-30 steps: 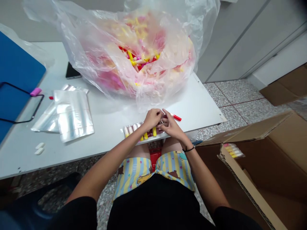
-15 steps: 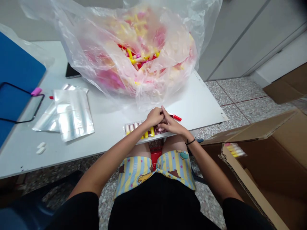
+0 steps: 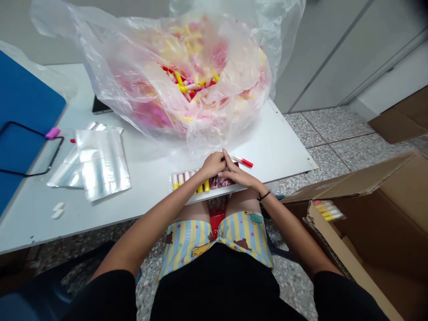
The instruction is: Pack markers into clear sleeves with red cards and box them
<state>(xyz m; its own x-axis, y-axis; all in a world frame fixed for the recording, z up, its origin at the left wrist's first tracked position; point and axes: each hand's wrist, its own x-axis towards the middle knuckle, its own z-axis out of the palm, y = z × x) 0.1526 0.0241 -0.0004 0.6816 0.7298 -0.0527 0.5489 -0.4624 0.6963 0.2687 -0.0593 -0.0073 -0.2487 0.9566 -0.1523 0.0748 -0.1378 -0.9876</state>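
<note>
A clear plastic packet (image 3: 176,179) lies along the table's front edge, with a row of white marker-like sticks with yellow ends showing in its left part. My left hand (image 3: 214,165) reaches over its middle, fingers curled in at its right part. From the right, my right hand (image 3: 238,174) meets the left with fingertips together, closed on the same end of the packet; a dark red part shows beneath. The exact pinch is hidden by the fingers. Just beyond my right hand, a loose white stick with a red cap (image 3: 246,162) rests on the table.
A large translucent bag (image 3: 133,89) full of red, yellow and pink sticks stands at the back. Silvery flat pouches (image 3: 103,165), two small white pieces (image 3: 58,210) and a blue board (image 3: 26,98) are on the left. An open cardboard box (image 3: 377,232) stands at the right.
The red-capped stick shows more fully beyond my right hand. My hands stay together on the packet, which has shifted slightly left in view.
</note>
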